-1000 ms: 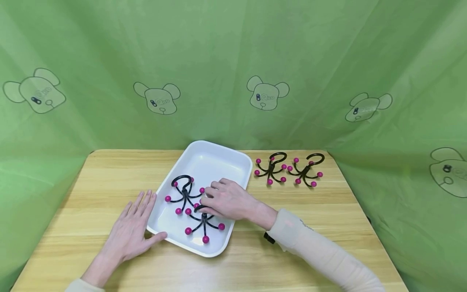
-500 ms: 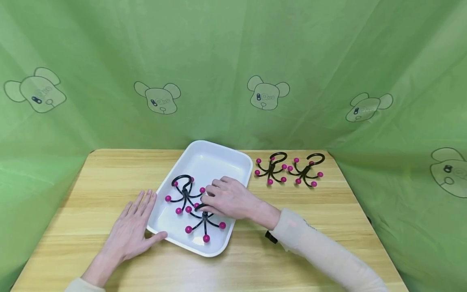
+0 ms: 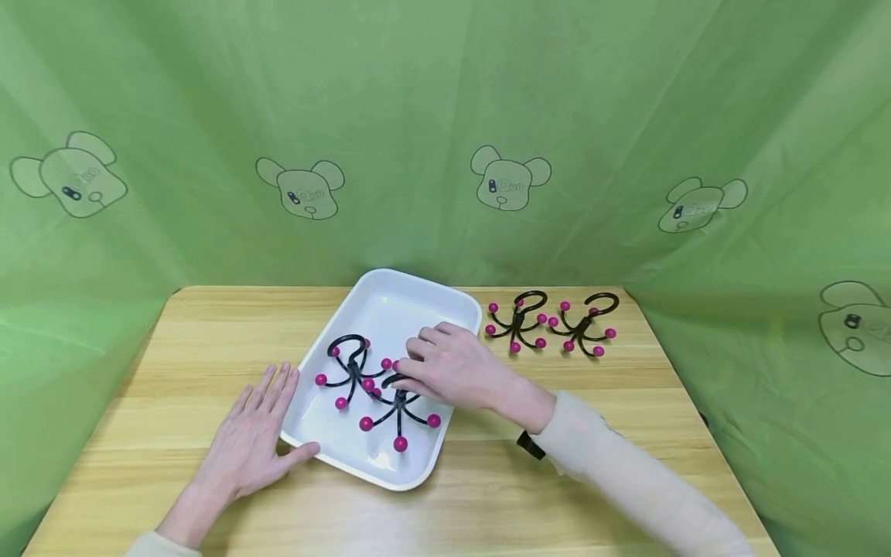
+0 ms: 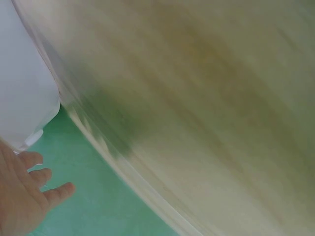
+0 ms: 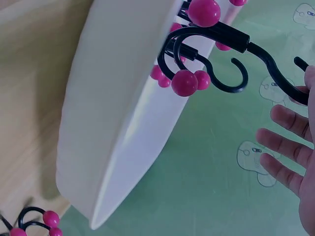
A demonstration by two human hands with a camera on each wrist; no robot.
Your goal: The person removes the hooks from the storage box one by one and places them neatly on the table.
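Observation:
My right hand (image 3: 455,367) is over the white tray (image 3: 390,302) and pinches the curved top of a black claw hanger (image 3: 400,402) with pink ball tips. In the right wrist view the held hanger (image 5: 229,37) reaches from the fingers toward the tray, its arms partly hidden by the tray wall (image 5: 118,98). A second black claw hanger (image 3: 353,370) lies in the tray just left of it, and the two overlap in the head view. My left hand (image 3: 250,445) lies at the tray's left edge, fingers straight, with the thumb by the near corner.
Two more hangers of the same kind, one nearer (image 3: 517,325) and one further right (image 3: 583,329), lie on the wooden table (image 3: 557,480) right of the tray. A green curtain (image 3: 418,93) with printed bear heads surrounds the table at the back and sides.
The right hand has moved slightly away from me and to the right, and the pinched hanger has shifted the same way. The left hand and the tray have stayed in place.

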